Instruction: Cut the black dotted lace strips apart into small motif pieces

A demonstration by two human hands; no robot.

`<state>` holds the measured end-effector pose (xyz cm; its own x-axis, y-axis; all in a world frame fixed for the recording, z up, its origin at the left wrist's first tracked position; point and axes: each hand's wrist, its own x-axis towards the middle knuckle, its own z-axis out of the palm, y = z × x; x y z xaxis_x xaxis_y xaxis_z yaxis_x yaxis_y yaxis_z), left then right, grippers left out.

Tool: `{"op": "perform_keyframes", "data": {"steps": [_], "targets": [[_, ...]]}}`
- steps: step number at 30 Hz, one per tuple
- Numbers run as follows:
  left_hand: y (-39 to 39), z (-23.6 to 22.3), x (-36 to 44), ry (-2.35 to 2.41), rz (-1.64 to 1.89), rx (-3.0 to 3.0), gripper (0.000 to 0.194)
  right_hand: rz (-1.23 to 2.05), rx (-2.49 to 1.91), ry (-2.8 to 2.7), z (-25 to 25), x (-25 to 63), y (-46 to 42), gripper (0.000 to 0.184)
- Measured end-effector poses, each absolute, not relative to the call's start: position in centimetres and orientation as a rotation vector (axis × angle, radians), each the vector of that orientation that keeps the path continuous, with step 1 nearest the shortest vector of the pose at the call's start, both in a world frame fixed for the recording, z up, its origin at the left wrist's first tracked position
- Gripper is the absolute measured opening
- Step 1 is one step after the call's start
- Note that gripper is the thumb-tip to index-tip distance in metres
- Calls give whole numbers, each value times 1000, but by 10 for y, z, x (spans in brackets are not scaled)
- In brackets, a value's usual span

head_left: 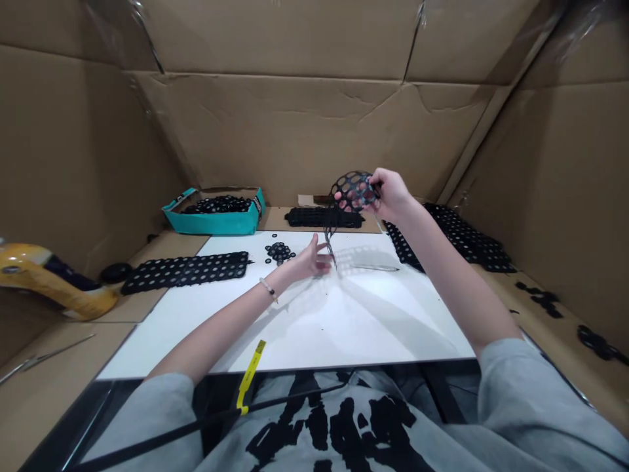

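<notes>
A black perforated mesh piece (354, 189) hangs in the air over the white board (295, 314), pinched along its right edge by my right hand (392, 194). Its lower end trails down as a narrow strip toward my left hand (316, 257). That hand is open, thumb up and fingers apart, beside the dangling strip; whether they touch, I cannot tell. Left of it, several small black rings (279, 252) lie in a loose heap. A thin metal tool (376, 267) rests on the board below the mesh, its kind unclear.
Black perforated sheets lie at left (187, 271), back (322, 217) and right (462, 233). A teal box (213, 223) holds more black pieces. Scissors (44, 357) and a yellow-orange object (59, 282) are far left. Black scraps (543, 301) lie right. Cardboard walls (295, 131) enclose the table.
</notes>
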<state>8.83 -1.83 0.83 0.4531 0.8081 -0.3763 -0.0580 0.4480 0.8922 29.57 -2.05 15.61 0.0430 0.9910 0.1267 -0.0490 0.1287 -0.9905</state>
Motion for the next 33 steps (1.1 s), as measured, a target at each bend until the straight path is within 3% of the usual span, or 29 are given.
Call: {"op": "perform_keyframes", "data": {"steps": [2,4,8,16,24,33], "targets": [[-26,14,91,728,544,816,61,1116,-1051,-1196,169,302,-11,21],[-31,19,87,645,592,744,37,1086,-1053,-1181,177,312,-7,22],[-15,28,62,841,840,762,5,1128,-1224,-1171,178,340,-4,22],[90,65,9,1103,1025,1147,26,1296,-1438,-1199,123,384,43,10],[187,60,32,1602,1033,1653,38,980,-1640,-1213,60,365,116,21],[217,45,27,1789,885,1929,60,756,-1809,-1381,20,366,143,24]]}}
